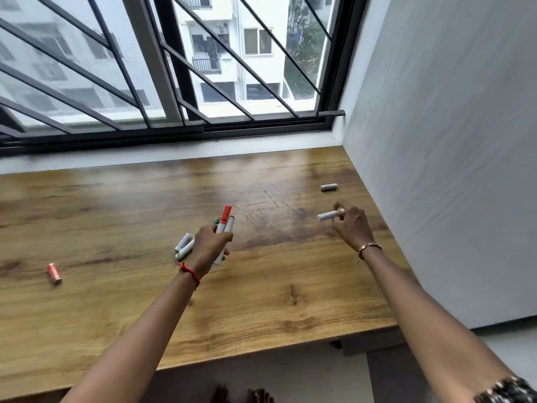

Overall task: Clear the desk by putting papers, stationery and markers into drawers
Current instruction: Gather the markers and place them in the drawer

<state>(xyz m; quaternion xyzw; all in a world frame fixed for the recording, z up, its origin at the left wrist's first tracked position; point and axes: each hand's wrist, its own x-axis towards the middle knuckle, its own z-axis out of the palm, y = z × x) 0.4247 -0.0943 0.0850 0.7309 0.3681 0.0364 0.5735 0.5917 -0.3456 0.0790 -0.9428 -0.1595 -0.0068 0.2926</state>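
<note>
Head view: the clearing looks partway done, by my reading. The left hand [210,245] is closed round a bunch of markers [225,225], red and green caps up, held just above the desk [290,292]. The right hand [353,225], well apart from it, pinches a white marker [328,215] at one end; motion blur makes it hard to say whether the marker touches the wood. Left to collect are two white markers [184,245] lying just beside the left hand, a small white cylinder [329,187] near the far right corner, and a reddish cylinder [54,274] off to the left; the cylinders are possibly batteries. No papers show and no drawer is in view, so nothing can be judged stowed. The desk is scratched wood grain, set under a barred window [174,68] and against a pale grey wall [436,141].
</note>
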